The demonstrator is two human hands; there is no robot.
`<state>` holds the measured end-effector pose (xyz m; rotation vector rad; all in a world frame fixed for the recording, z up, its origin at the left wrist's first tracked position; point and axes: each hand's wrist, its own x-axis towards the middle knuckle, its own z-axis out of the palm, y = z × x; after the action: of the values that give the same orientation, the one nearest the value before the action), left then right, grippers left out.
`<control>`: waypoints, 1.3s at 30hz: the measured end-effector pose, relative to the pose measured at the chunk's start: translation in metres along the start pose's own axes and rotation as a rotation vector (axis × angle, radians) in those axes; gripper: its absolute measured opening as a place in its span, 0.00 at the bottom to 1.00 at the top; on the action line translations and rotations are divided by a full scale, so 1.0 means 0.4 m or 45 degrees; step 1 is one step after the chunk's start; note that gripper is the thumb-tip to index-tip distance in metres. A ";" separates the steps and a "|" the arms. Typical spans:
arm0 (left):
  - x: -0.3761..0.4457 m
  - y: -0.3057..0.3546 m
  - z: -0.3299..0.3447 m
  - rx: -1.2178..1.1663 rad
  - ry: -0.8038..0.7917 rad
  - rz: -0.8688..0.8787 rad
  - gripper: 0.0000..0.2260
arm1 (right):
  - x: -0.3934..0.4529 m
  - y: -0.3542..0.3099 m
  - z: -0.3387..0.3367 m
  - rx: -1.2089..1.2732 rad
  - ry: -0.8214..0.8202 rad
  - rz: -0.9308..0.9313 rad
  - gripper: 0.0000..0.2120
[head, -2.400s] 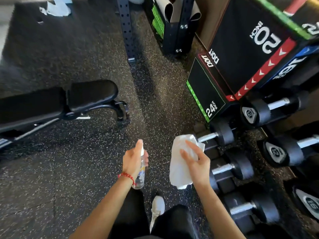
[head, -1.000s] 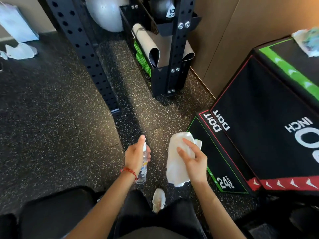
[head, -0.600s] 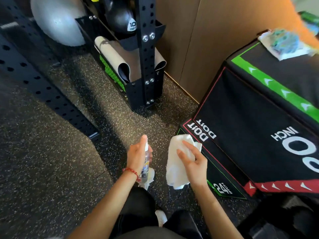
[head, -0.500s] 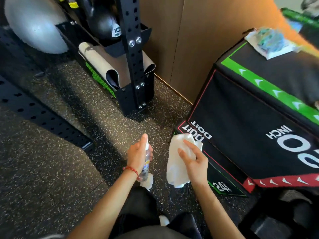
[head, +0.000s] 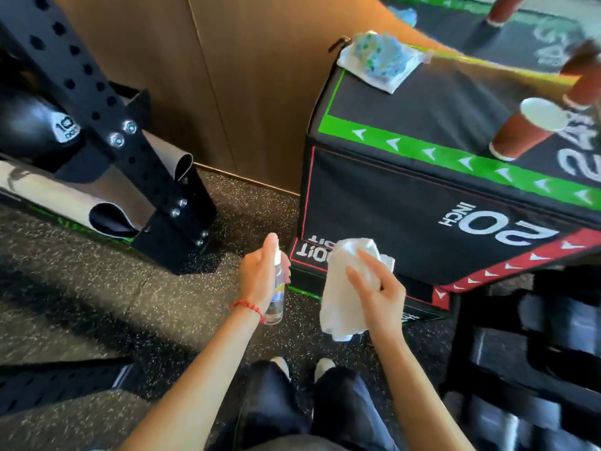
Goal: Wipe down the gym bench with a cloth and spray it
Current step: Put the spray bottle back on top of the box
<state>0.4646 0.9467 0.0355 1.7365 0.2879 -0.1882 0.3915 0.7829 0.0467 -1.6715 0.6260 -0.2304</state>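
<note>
My left hand [head: 260, 276] grips a small clear spray bottle [head: 275, 302] with a white nozzle, index finger resting on top. My right hand [head: 379, 296] holds a crumpled white cloth [head: 344, 288] hanging from the fingers. Both hands hover at waist height over the speckled rubber floor, a short gap between them. The gym bench is out of view.
A black plyo box [head: 422, 203] marked 20 INCH stands right ahead, with paper cups [head: 523, 131] and a patterned cloth [head: 379, 61] on top. A black perforated rack upright [head: 107, 125] with rolled mats [head: 65, 193] stands at left. A dumbbell rack [head: 536, 353] is at lower right; a wooden wall is behind.
The view has swung right and up, away from the bench toward the plyo box top. Both hands keep the same hold on bottle and cloth.
</note>
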 end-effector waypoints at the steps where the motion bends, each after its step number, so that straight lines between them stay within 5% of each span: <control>1: 0.014 0.016 0.018 -0.025 -0.030 0.008 0.29 | 0.015 -0.005 -0.009 0.012 0.028 0.000 0.14; 23: 0.301 0.502 0.392 -0.336 -0.210 0.498 0.31 | 0.528 -0.278 -0.154 0.116 0.142 -0.288 0.12; 39: 0.567 0.567 0.509 -0.306 -0.318 0.555 0.28 | 0.738 -0.269 -0.076 -0.185 0.216 -0.096 0.17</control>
<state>0.7551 0.7289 0.1467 1.4781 -0.2434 -0.0479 0.6514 0.6116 0.0992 -1.8304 0.7214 -0.3921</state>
